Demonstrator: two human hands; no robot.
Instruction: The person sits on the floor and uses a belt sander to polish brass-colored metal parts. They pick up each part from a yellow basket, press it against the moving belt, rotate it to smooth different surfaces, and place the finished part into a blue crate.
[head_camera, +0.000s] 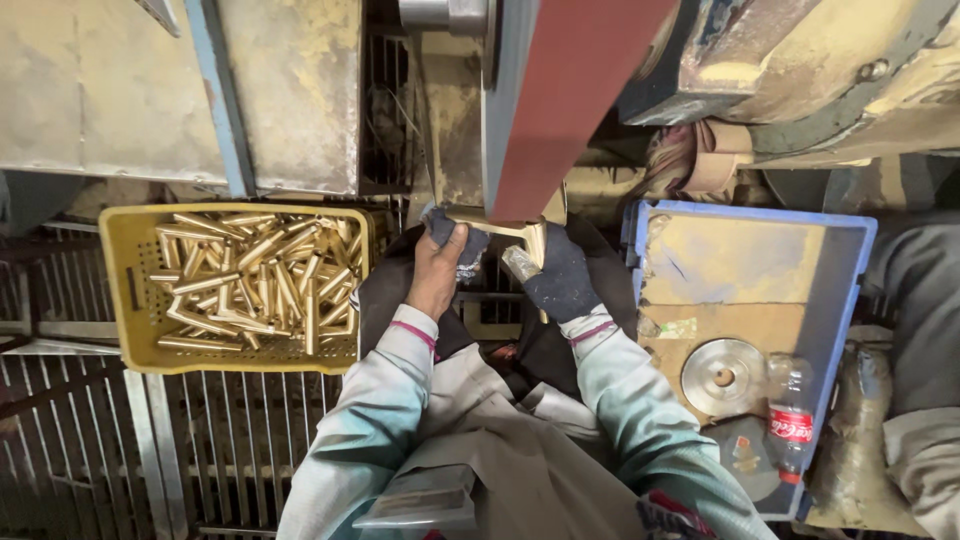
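Observation:
A brass-coloured metal piece (497, 224) is pressed against the lower end of a reddish-brown sanding belt (560, 110) at the top middle. My left hand (440, 268), bare with a dark rag around the fingers, grips the piece's left end. My right hand (560, 275), in a dark glove, holds its right end just under the belt. Both sleeves are pale green-grey.
A yellow crate (135, 310) on the left holds several brass pieces (260, 280). At the right, a blue crate (850, 300) has a cardboard sheet, a round metal disc (722, 377) and a plastic bottle (790, 415). A metal grate floor (90, 440) lies below.

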